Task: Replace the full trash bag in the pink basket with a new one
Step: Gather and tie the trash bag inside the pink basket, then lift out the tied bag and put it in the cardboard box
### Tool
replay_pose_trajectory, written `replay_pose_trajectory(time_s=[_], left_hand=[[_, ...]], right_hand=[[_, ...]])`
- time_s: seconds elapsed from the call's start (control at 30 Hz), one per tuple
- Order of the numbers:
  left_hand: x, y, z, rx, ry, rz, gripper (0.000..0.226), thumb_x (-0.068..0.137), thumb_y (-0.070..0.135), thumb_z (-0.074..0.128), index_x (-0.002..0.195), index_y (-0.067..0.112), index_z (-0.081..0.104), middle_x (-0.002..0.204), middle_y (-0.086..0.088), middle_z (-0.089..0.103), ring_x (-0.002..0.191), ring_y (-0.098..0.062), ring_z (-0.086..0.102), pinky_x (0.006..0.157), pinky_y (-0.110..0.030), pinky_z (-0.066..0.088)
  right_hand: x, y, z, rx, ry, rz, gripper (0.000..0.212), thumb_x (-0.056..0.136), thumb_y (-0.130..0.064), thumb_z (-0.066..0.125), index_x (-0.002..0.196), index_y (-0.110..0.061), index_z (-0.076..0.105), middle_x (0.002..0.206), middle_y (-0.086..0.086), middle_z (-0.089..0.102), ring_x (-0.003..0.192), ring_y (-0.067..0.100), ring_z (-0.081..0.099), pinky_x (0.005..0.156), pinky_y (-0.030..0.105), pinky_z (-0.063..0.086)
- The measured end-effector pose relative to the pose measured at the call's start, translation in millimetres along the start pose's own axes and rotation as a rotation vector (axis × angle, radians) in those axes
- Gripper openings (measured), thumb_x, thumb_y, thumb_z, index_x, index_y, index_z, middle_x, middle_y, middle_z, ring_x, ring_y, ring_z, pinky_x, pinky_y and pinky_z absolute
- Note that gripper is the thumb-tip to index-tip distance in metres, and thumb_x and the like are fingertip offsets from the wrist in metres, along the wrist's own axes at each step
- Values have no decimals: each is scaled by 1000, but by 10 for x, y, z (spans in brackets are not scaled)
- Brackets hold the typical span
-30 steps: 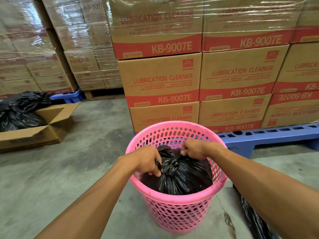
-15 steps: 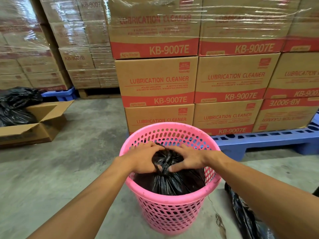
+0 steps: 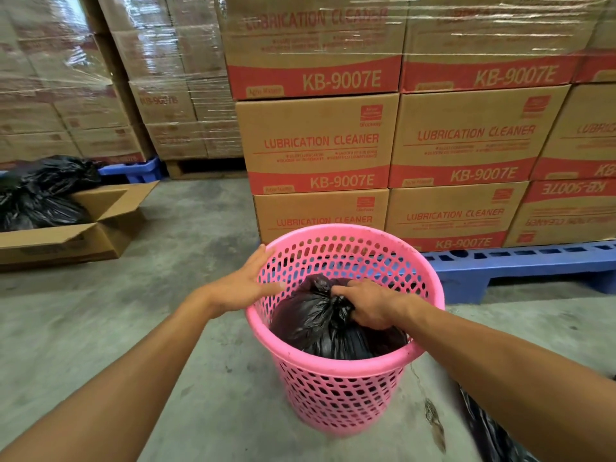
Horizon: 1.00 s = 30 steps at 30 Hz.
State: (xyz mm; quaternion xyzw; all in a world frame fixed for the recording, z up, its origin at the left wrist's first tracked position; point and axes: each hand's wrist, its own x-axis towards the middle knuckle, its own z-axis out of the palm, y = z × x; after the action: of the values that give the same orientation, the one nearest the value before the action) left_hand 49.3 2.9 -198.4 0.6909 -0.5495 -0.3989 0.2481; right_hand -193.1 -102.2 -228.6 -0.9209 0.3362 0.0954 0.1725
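A pink perforated basket (image 3: 346,391) stands on the concrete floor in front of me. Inside it sits a full black trash bag (image 3: 320,331), its neck knotted at the top. My right hand (image 3: 370,308) is closed around the knotted neck of the bag. My left hand (image 3: 246,285) lies flat with fingers spread on the basket's left rim, holding nothing. A piece of black plastic (image 3: 493,435) lies on the floor at the lower right, partly hidden under my right arm.
Stacked cartons (image 3: 320,145) on a blue pallet (image 3: 520,265) stand right behind the basket. At the left an open cardboard box (image 3: 83,235) holds black bags (image 3: 43,191). More wrapped cartons rise at the back left. Bare concrete floor stretches left of the basket.
My left hand has let go of the bag's knot and moved out to the basket's left rim. My right hand has closed around the knot alone.
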Motion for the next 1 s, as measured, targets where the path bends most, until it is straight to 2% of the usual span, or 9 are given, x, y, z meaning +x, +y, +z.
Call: replay_pose_trajectory(time_s=[0.1,0.2,0.27,0.47,0.57,0.67,0.87,0.93,1.0], left_hand=[[15,7,152,-137,260,-29,82,91,-7,40,156,30,7,156,-7,35,131,-33,48,99,-50,48],[-18,100,259,-278,330,-43,65,89,-17,28,143,18,36,110,-5,64,105,-38,62,81,-50,55],[-47,117,280,-314,334,-45,65,90,-18,26,140,21,40,96,2,62,103,-38,63,81,-51,55],[-1,57,298,-373,450,-28,70,85,-22,29,143,16,43,123,-11,61,108,-35,60,94,-55,52],[0,83,317,-451,493,2,61,87,-21,37,122,28,52,103,-3,66,95,-27,62,87,-42,53],[16,60,312,-543,463,30,55,88,-19,44,109,30,59,101,-2,71,89,-20,66,81,-35,59],[9,59,283,-743,433,9,36,94,-11,46,116,12,63,79,-3,74,64,-18,70,59,-28,61],[-25,99,258,-725,432,-23,41,93,-16,40,114,13,62,75,-4,73,51,-14,67,52,-26,59],[-46,101,223,-671,407,-60,55,87,-21,36,110,24,58,84,-6,72,57,-22,68,58,-35,61]], right_hand=[[-33,-15,-9,37,23,-12,44,87,-7,46,128,-22,50,126,14,56,116,34,54,104,44,40],[-47,7,-19,89,78,0,46,83,-4,43,124,-22,52,128,12,60,117,33,55,104,44,41],[-61,18,-62,125,125,9,47,83,-6,41,125,-24,53,130,9,61,119,31,56,105,45,42],[-185,-68,-466,233,403,4,51,80,-17,35,126,-27,55,129,5,65,120,26,57,103,43,43],[-233,-62,-738,275,538,66,32,85,-10,41,111,-19,55,118,11,67,113,33,58,94,43,46],[-312,-125,-1028,305,675,123,37,82,-9,41,115,-21,55,121,12,66,112,35,58,94,48,48],[-569,-439,-1597,328,897,130,34,85,-14,44,115,-26,55,120,11,66,109,37,60,93,52,49],[-633,-550,-1757,312,988,120,32,86,-11,43,114,-24,54,117,11,66,108,38,59,91,52,49],[-655,-668,-1884,298,1074,109,31,86,-9,43,113,-22,53,115,11,65,107,38,58,89,52,49]])
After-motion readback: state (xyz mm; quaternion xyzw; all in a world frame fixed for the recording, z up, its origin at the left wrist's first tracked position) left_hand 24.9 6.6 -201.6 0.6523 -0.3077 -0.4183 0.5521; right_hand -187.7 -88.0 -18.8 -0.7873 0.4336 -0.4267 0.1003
